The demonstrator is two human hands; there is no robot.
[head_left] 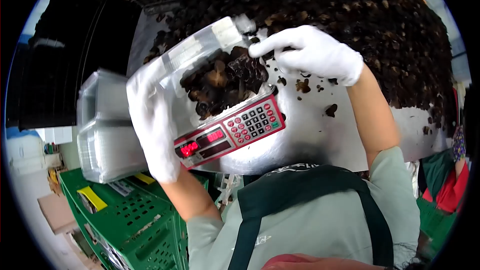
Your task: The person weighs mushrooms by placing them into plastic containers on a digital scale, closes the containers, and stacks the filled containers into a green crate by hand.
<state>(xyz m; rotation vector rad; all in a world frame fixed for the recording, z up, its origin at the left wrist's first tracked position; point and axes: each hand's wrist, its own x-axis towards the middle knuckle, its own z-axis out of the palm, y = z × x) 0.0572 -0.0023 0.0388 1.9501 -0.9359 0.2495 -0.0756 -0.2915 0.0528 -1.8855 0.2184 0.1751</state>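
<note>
A clear plastic clamshell box (202, 57) filled with dark wood ear mushrooms (225, 77) sits on a scale with a red keypad panel (230, 132) and lit red digits. My left hand (150, 115), in a white glove, is closed around the box's left side; its fingertips are blurred. My right hand (317, 52), also gloved in white, is at the box's right end. Its index finger stretches to the edge of the mushrooms, and nothing shows in its grip. The other fingers are partly curled.
A large heap of wood ear mushrooms (360, 30) covers the far side of the metal table (320, 135). Loose pieces lie near the scale. Stacked clear boxes (110, 140) stand at left on a green crate (135, 215). Another person's red sleeve (452, 190) shows at far right.
</note>
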